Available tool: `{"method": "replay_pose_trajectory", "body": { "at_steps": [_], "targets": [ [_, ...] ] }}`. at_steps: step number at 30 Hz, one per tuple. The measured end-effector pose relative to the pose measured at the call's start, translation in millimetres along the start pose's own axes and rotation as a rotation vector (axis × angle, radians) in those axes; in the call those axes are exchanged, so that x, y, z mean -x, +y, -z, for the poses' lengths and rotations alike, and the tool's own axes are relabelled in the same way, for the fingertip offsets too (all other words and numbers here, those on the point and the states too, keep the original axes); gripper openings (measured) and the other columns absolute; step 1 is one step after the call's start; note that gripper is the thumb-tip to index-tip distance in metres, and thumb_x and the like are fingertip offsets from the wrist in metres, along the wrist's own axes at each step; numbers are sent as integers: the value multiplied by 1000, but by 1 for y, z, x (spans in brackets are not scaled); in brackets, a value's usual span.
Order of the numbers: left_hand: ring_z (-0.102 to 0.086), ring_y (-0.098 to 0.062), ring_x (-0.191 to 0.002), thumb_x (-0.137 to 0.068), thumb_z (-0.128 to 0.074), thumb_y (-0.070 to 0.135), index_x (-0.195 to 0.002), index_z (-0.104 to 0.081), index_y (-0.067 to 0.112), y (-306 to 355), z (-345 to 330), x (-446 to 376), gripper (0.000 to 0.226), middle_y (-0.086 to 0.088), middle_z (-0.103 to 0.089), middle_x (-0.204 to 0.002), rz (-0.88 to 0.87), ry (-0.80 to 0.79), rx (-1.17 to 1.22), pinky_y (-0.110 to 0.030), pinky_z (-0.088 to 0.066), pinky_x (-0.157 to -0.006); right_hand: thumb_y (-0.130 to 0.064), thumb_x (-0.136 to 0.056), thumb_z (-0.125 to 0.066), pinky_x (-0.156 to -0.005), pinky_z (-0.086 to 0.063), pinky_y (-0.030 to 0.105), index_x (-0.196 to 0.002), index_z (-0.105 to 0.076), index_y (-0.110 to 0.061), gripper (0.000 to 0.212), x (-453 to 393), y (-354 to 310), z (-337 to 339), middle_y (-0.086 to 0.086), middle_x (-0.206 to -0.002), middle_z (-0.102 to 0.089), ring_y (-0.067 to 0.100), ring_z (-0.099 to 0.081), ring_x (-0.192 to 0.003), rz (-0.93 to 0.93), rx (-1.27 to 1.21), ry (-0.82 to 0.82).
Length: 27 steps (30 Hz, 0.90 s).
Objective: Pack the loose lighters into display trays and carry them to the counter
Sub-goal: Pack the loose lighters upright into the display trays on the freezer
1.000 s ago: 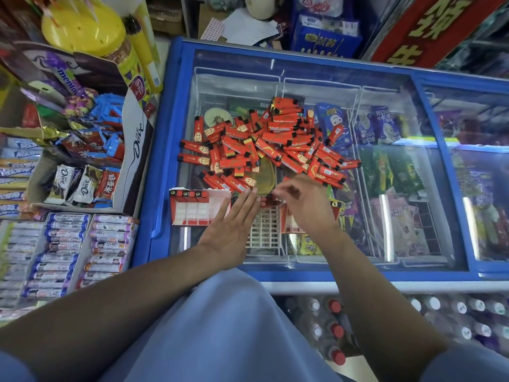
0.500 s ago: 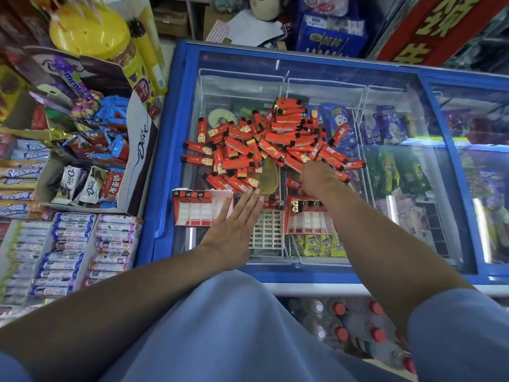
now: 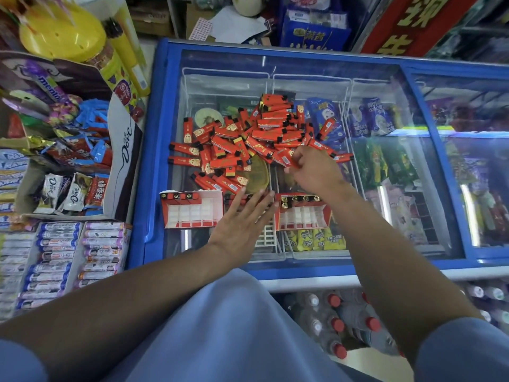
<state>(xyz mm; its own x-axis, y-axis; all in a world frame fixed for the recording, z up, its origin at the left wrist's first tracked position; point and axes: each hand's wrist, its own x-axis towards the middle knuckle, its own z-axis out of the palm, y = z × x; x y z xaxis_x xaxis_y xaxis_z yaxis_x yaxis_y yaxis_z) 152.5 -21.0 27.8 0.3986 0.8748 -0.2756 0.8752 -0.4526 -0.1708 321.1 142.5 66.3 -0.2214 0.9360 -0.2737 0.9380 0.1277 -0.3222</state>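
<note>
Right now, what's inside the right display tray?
The right display tray holds a row of lighters along its far edge; the nearer slots are empty. The right forearm covers its far right corner.

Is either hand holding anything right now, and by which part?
The right hand pinches one red lighter at the pile's near edge, by its lower end. The left hand lies flat with straight fingers, holding nothing.
</note>
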Motion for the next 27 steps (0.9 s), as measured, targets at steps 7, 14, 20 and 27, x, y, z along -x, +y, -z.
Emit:
{"method": "replay_pose_trajectory", "body": {
  "at_steps": [7, 14, 20, 27],
  "targets": [
    [32, -38, -151, -96, -37, 29, -154, 31, 4, -3, -10, 11, 93, -18, 37, -162, 86, -26, 59, -63, 12, -120, -31, -95, -70, -56, -47, 21, -103, -73, -29, 9, 34, 0, 6, -18, -96, -69, 1, -62, -58, 155, -268, -99],
    [32, -34, -151, -93, -47, 29, -157, 27, 8, -3, -8, 6, 100, -14, 32, -165, 94, -73, 151, -61, 8, -122, -30, -86, -82, -64, -47, 18, -101, -74, -27, 18, 38, -1, -12, -16, -85, -68, -1, -65, -72, 164, -280, -253],
    [27, -32, -154, -94, -48, 30, -160, 21, 9, -6, -10, 10, 97, -12, 24, -169, 65, -52, 193, -60, 8, -123, -36, -88, -77, -74, -44, 29, -110, -77, -23, 26, 33, -3, -26, -10, -94, -62, 13, -60, -88, 216, -109, -175],
    [26, -33, -154, -94, -50, 36, -160, 21, 10, -10, -15, 13, 100, -12, 24, -169, 31, -43, 157, -60, 8, -123, -31, -94, -68, -77, -50, 29, -109, -75, -30, 16, 42, -11, -37, -5, -97, -75, 18, -67, -89, 175, -3, -151]
  ]
}}
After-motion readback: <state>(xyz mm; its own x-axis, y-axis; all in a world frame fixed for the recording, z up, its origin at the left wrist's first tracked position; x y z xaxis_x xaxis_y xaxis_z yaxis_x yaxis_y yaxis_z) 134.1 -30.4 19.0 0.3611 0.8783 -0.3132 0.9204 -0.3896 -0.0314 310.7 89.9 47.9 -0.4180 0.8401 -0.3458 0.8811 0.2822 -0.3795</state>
